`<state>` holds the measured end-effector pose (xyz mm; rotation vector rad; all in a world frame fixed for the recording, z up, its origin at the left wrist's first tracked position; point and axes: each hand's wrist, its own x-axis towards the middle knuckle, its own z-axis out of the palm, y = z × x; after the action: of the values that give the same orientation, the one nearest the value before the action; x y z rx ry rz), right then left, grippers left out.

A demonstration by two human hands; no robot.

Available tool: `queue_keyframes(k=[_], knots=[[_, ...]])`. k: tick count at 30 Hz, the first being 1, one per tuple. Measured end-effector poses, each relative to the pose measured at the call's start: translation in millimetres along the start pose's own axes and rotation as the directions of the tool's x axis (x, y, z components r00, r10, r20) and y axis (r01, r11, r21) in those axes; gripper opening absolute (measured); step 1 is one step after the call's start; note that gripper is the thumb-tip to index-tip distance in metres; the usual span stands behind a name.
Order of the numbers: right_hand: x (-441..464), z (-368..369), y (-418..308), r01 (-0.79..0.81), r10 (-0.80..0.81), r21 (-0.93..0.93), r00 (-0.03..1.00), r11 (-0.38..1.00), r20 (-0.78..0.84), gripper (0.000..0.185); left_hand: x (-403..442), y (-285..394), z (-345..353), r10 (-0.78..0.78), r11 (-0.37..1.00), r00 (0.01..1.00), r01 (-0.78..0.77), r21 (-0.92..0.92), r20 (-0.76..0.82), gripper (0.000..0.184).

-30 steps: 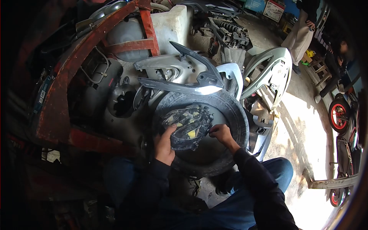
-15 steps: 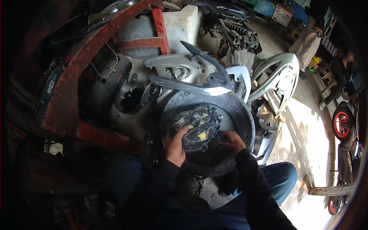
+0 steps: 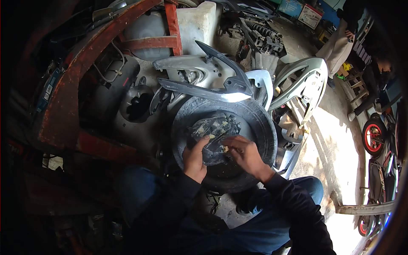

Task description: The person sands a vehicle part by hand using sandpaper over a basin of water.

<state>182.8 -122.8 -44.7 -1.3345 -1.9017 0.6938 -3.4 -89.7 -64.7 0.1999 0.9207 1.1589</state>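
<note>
A dark, irregular plastic part (image 3: 213,126), with pale yellowish patches and several ridges, is held tilted over a round black tub (image 3: 267,131). I cannot tell its exact kind. My left hand (image 3: 196,162) grips its near left edge, with the thumb on top and the other fingers hidden underneath. At the part's right side, my right hand (image 3: 250,158) has its fingers bent and drawn together beside a yellowish patch. Whatever sits between those fingertips is too small to make out.
Grey and black motorcycle fairings (image 3: 204,68) lie just beyond the tub. A rusty red metal frame (image 3: 63,102) stands at left, near a dark cylinder (image 3: 114,80). Farther right are a person's legs (image 3: 335,53) and a motorcycle with a red-rimmed wheel (image 3: 374,137).
My right hand has moved left and up from beside the part onto its right side, fingers drawing together. My left hand keeps its grip. The whole view has shifted slightly.
</note>
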Motion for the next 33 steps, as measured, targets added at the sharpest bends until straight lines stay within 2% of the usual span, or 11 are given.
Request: queue_keyframes(k=[3,5,7,11,12,19,21,24,28,31,33], knots=[[2.1,3.3,16.4,0.054,-0.056,-0.054,0.998,0.997,-0.037,0.031,-4.5,-3.0,-3.2,-0.001,1.0,1.0,0.001,0.013,-0.018,0.035],[0.7,4.6,7.2,0.085,-0.085,0.009,0.996,0.996,-0.039,0.029,-2.8,-1.6,-3.7,0.01,1.0,0.999,-0.009,0.021,-0.048,0.036],[1.3,5.9,3.0,0.179,-0.18,-0.035,0.984,0.983,-0.009,0.03,-4.0,2.5,-6.1,-0.015,1.0,1.0,0.015,0.007,-0.004,0.037],[5.9,5.0,22.1,0.072,-0.072,-0.036,0.997,0.997,0.0,0.032,-3.6,6.5,-4.0,-0.04,0.999,0.999,0.04,0.01,-0.003,0.036],[7.3,6.7,10.1,0.16,-0.161,-0.016,0.986,0.987,-0.05,0.027,-1.8,7.5,-5.9,-0.031,0.999,1.0,0.031,0.022,-0.005,0.036],[12.4,10.9,3.4,0.142,-0.146,-0.056,0.987,0.988,-0.074,0.016,0.0,6.9,-6.5,-0.026,1.0,1.0,0.026,0.012,-0.002,0.034],[11.4,10.4,-2.2,0.187,-0.19,-0.035,0.978,0.982,-0.081,0.014,1.5,5.8,-6.6,-0.034,0.999,0.999,0.034,0.011,0.0,0.034],[16.6,8.9,12.6,0.075,-0.078,-0.039,0.994,0.996,-0.083,0.015,0.2,7.1,-5.6,-0.042,0.999,0.999,0.042,0.004,0.007,0.034],[7.7,16.0,-9.8,0.123,-0.123,-0.006,0.989,0.992,-0.085,0.016,3.6,6.6,-7.5,-0.053,0.999,0.999,0.053,-0.004,-0.009,0.034],[15.6,10.6,7.1,0.024,-0.027,-0.038,0.996,0.999,-0.081,0.016,1.1,4.8,-4.8,-0.061,0.997,0.998,0.06,-0.052,-0.007,0.034],[14.9,10.4,-2.6,0.048,-0.053,-0.071,0.996,0.996,-0.069,0.016,7.9,2.5,-10.0,-0.044,0.998,0.999,0.044,-0.052,0.0,0.034]])
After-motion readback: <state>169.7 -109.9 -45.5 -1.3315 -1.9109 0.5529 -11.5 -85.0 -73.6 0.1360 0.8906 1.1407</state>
